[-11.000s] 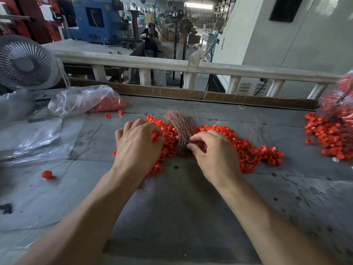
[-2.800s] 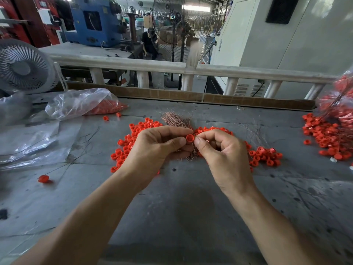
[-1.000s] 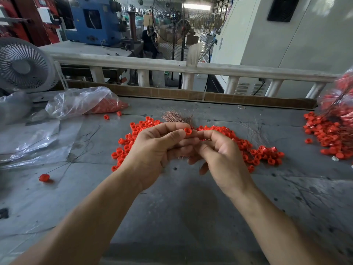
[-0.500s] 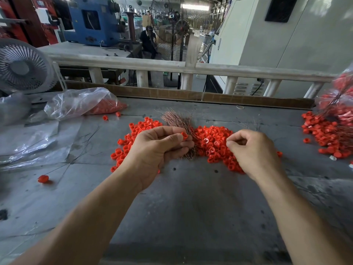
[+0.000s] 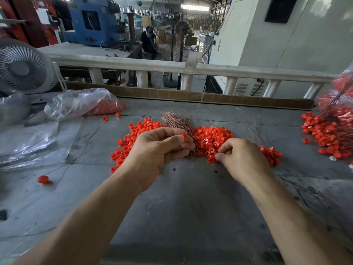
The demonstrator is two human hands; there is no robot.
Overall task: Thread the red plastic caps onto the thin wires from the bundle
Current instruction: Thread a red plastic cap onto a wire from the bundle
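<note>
Even, bright daylight; wide-angle view with soft edges.

Light enters from the open hall beyond the railing (image 5: 172,66), where a ceiling strip light (image 5: 194,7) is blown out to white. The table (image 5: 191,197) is lit diffusely; shadows under both forearms are faint and soft-edged. The plastic bag (image 5: 76,102) carries mild specular glare. Straight lines bow toward the frame edges. The desk fan (image 5: 21,67) and the far-right corner are smeared; the centre is sharp.

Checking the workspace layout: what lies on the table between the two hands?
In the head view, the wire bundle and part of the red cap pile lie between the left hand and right hand.
</note>
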